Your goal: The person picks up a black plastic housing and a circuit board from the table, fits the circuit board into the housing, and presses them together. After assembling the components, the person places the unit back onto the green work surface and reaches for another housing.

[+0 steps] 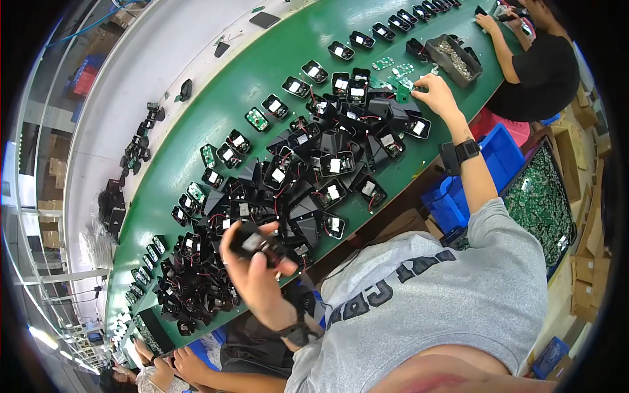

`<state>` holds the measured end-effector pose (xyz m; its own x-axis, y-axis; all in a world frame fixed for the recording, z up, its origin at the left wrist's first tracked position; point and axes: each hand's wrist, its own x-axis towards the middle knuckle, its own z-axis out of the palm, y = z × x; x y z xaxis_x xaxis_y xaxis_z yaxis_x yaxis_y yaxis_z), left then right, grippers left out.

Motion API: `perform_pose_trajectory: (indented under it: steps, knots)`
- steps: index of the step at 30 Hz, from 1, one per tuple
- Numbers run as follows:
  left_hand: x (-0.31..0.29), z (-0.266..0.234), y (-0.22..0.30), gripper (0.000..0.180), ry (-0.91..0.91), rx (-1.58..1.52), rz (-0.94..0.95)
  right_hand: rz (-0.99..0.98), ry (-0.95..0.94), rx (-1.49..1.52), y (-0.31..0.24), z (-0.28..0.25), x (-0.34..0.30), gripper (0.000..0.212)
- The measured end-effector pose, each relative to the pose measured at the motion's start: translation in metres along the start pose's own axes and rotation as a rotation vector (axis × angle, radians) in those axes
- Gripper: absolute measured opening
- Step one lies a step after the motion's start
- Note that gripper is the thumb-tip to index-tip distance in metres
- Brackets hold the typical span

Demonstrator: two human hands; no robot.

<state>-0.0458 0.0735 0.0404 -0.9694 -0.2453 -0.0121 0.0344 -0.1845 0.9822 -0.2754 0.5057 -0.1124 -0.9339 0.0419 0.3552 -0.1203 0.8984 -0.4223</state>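
My left hand (257, 278) is wrapped round a black plastic housing (249, 241), raised over the near edge of the heap and a little blurred. Reaching out to the far right, my right hand (435, 95) has thumb and forefinger pinched at the edge of a green circuit board (403, 90). More green boards (383, 63) lie beside it on the green tabletop. Between my hands spreads a heap of black housings (336, 164), many with white blocks and red wires inside.
A grey bin of small metal parts (453, 60) stands beyond my right hand. Black housings (275, 106) line the table's far side. Below the edge are blue crates (481, 167) and a tray of circuit boards (540, 203). A co-worker (540, 65) sits at the right; others work lower left.
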Motion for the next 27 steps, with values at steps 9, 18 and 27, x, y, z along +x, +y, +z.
perform_pose_trajectory:
  steps: [9, 18, 27]
  knots:
    - [0.017, 0.036, -0.048, 0.063, -0.129, -0.082, -0.063, 0.191, 0.246, 0.727, -0.046, -0.04, -0.023, 0.036]
    - [0.025, 0.042, -0.044, 0.065, -0.101, -0.132, 0.037, 0.105, -0.512, 1.592, -0.226, -0.012, -0.127, 0.037]
    - [0.02, 0.039, -0.047, 0.065, -0.118, -0.164, 0.037, 0.037, -0.556, 1.451, -0.243, -0.011, -0.127, 0.034]
